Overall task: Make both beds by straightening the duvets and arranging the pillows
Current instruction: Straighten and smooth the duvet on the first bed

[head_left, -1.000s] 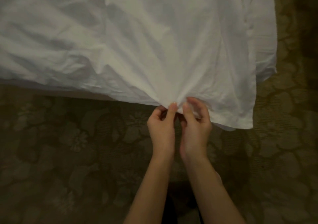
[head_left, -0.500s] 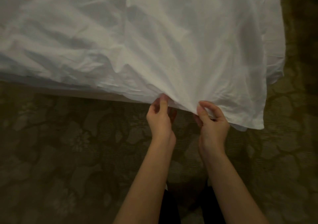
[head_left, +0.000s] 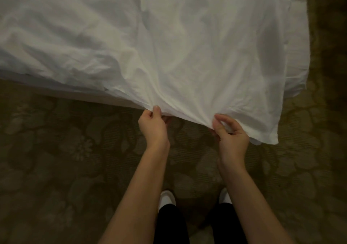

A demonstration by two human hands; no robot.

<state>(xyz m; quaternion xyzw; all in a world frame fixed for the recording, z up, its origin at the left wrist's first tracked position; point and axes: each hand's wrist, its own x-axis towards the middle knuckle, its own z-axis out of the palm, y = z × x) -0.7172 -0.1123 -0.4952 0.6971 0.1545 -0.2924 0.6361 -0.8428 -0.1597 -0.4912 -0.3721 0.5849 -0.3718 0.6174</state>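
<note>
Clearly the work is at an early stage: the left hand (head_left: pixel 153 126) and right hand (head_left: pixel 231 137) each pinch the near edge of the white duvet (head_left: pixel 169 43), which hangs off the bed over the carpet (head_left: pixel 56 159), still creased. No pillows, second bed or containers show here.

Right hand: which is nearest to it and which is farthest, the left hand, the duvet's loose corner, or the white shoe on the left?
In the head view, from the right hand:
1. Duvet corner, just to its right.
2. Left hand, to its left on the same edge.
3. Left white shoe, down on the carpet.
</note>
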